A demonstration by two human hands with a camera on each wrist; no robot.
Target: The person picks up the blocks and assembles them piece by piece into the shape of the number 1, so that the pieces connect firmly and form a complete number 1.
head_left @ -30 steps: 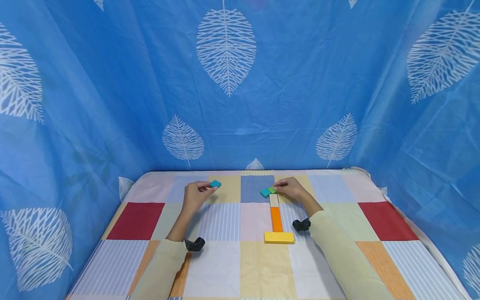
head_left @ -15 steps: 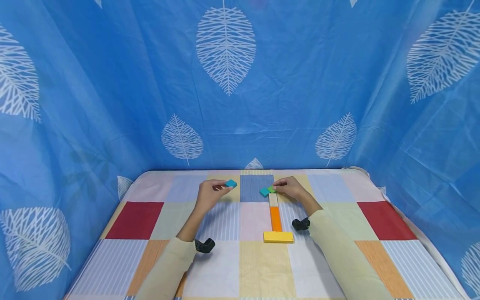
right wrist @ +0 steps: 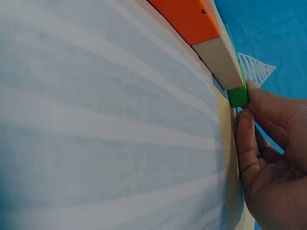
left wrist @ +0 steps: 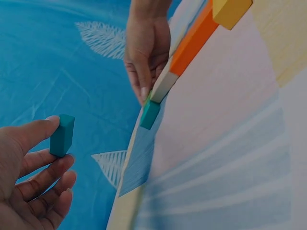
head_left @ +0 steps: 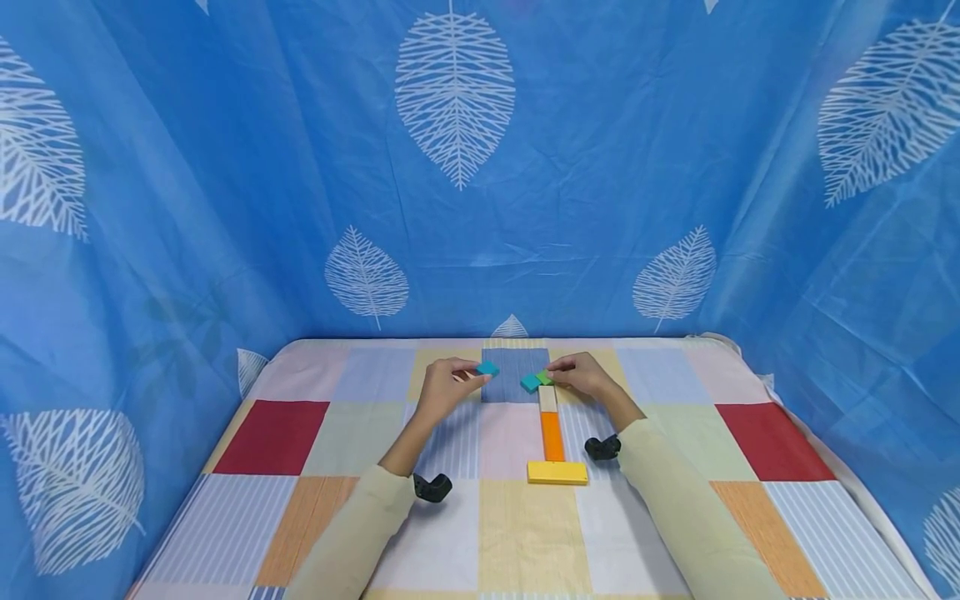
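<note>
My left hand [head_left: 442, 392] pinches a teal block [head_left: 488, 368] between thumb and fingertips, held above the cloth; in the left wrist view the teal block [left wrist: 62, 135] stands upright in the grip. My right hand [head_left: 582, 377] pinches a green block [head_left: 544, 378] at the far end of a row of blocks. In the right wrist view the thumb meets the green block [right wrist: 238, 96], partly hidden behind the wood block. A second teal block [head_left: 530, 383] lies against the green one's left side. Toward me follow a plain wood block [head_left: 548, 398], an orange block [head_left: 552, 437] and a crosswise yellow block [head_left: 557, 473].
A patchwork cloth [head_left: 435, 542] covers the table. Behind it and at both sides hangs a blue curtain [head_left: 555, 167] with white leaf prints. Black wrist cameras [head_left: 432, 488] sit at both sleeves.
My left hand has moved right with its teal block, closer to the row. The right hand has stayed at the green block, and the row looks the same.
</note>
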